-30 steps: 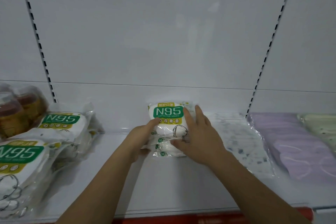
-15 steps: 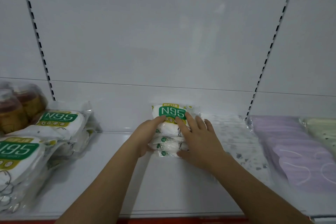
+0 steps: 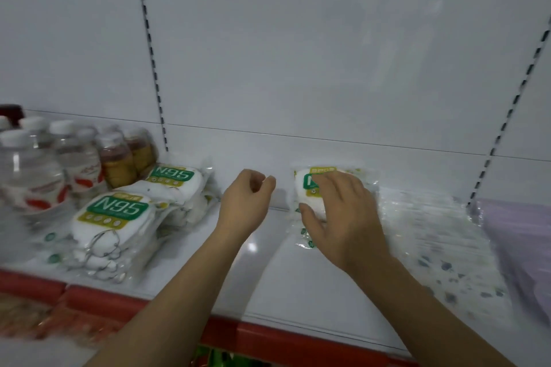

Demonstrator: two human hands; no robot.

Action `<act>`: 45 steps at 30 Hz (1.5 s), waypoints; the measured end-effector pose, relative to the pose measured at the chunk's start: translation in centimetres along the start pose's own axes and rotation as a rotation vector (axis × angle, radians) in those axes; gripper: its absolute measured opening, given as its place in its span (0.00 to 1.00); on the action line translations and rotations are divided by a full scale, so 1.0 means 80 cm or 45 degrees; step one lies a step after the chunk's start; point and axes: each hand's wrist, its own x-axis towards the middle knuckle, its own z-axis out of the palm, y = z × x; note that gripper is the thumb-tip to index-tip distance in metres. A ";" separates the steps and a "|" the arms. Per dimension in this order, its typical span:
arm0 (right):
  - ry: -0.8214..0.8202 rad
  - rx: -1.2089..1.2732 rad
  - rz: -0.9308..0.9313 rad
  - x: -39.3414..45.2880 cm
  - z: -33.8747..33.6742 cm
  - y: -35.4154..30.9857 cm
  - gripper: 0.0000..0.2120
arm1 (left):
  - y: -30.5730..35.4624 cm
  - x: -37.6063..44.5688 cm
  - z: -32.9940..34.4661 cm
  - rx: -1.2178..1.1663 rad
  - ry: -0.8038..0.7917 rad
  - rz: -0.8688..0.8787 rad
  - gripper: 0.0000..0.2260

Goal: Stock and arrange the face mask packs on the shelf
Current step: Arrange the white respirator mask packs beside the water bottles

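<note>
Resting flat with fingers spread, my right hand lies on top of the stack of N95 mask packs at the back of the white shelf, against the rear panel. My left hand hangs just left of that stack, apart from it, fingers loosely curled and holding nothing. Farther left of the stack lie two more N95 packs, with bottles beyond them. Right of the stack sit patterned mask packs and then lilac mask packs.
</note>
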 end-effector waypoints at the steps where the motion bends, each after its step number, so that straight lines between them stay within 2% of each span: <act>1: -0.055 0.081 0.042 0.002 0.003 -0.017 0.20 | 0.000 -0.004 -0.014 0.033 0.038 0.042 0.08; 7: -0.503 0.524 0.273 0.006 0.035 -0.114 0.26 | -0.017 -0.028 -0.112 0.225 0.237 0.233 0.03; 12: -0.855 0.781 0.497 0.010 0.059 -0.188 0.32 | -0.044 -0.021 -0.204 0.501 0.353 0.254 0.05; 16: -1.113 0.985 0.814 0.019 0.087 -0.239 0.41 | -0.089 -0.007 -0.262 0.926 0.286 0.145 0.09; 18: -1.166 1.112 0.995 0.026 0.099 -0.264 0.40 | -0.109 -0.009 -0.273 1.066 0.187 0.138 0.10; 22: -1.119 1.250 1.216 0.039 0.112 -0.299 0.22 | -0.127 -0.010 -0.285 1.002 0.109 0.262 0.13; 25: -1.068 1.294 1.369 0.044 0.118 -0.314 0.19 | -0.136 -0.010 -0.294 0.954 0.074 0.319 0.14; 28: -0.959 1.322 1.413 0.050 0.118 -0.327 0.16 | -0.141 -0.010 -0.296 0.877 0.091 0.349 0.13; 32: -0.961 1.435 1.473 0.050 0.111 -0.345 0.05 | -0.142 -0.005 -0.298 0.834 0.073 0.376 0.14; 36: -0.789 1.411 1.518 0.041 0.111 -0.345 0.12 | -0.139 -0.006 -0.298 0.774 0.001 0.406 0.12; 39: -0.791 1.310 1.513 0.037 0.094 -0.321 0.13 | -0.132 -0.010 -0.297 0.705 0.055 0.414 0.11; 42: -0.836 1.249 1.468 0.028 0.065 -0.282 0.12 | -0.132 -0.020 -0.286 0.712 0.115 0.341 0.21; 45: -0.848 1.162 1.465 0.016 0.041 -0.246 0.12 | -0.131 -0.028 -0.262 0.619 -0.057 0.074 0.30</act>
